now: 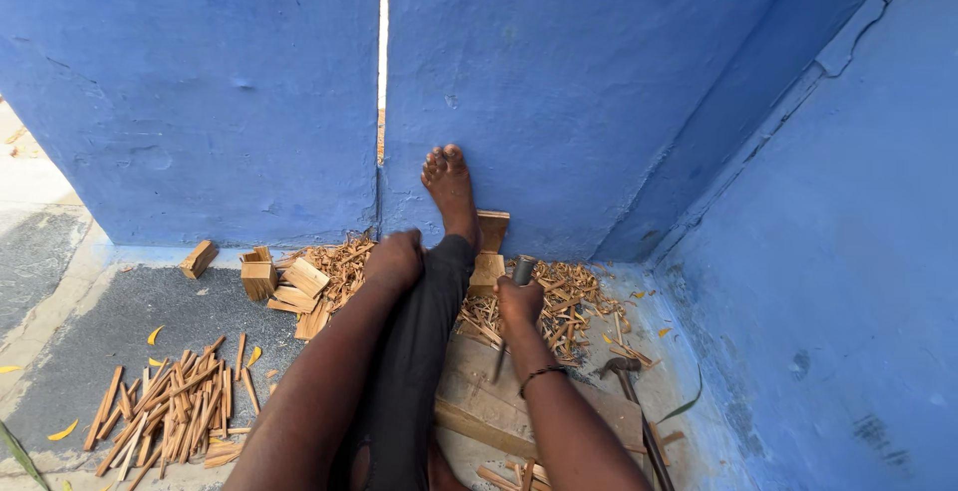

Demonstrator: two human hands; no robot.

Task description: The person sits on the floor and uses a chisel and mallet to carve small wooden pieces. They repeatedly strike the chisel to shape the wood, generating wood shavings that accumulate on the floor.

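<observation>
Metal chisel (511,313) tip hidden behind right hand (519,301); left hand (393,258) on shin.

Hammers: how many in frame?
1. The hammer lies on the floor right of the right hand, handle partly cut off at the bottom edge. Others may hide under the wood scraps.

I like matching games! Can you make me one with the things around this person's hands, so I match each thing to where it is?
Things:
1. Slim metal chisel
2. Dark-headed hammer
3. Pile of thin split wooden sticks
4. Small lone wooden block

Places:
A. Spread on the grey floor, far left
B. Held in the right hand
C. Lying on the floor right of the right arm
D. Beside the blue wall, left of the stacked blocks

Pairs: 1-B, 2-C, 3-A, 4-D
</observation>
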